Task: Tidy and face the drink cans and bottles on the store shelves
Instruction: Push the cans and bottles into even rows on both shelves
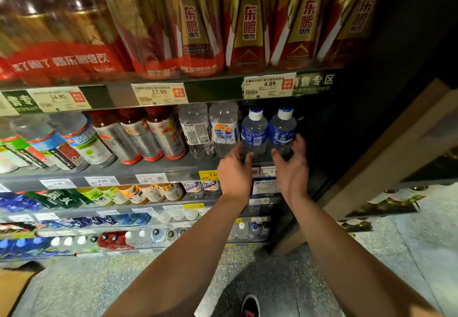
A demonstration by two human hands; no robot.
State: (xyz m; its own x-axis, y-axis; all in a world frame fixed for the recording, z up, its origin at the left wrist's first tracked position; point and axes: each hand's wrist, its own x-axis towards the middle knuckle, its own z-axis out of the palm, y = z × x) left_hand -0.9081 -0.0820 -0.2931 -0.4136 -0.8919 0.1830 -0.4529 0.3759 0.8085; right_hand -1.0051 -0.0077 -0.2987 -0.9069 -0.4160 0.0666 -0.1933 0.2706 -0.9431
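Two blue-labelled bottles with white caps stand at the right end of the second shelf [173, 168]. My left hand [234, 171] curls around the base of the left blue bottle [254, 133]. My right hand [292, 165] wraps the lower part of the right blue bottle [282, 130], fingers reaching behind it. Both bottles stand upright with labels roughly forward. Left of them are two clear water bottles [210, 128] and red-capped silver-labelled drinks [151, 135].
Large gold-and-red bottles [247, 19] fill the top shelf above price tags [269, 85]. Lower shelves hold juice and water bottles [138, 194]. A dark cabinet side [347, 130] borders the shelf on the right. A cardboard box [14, 289] and my shoe [250, 305] are on the floor.
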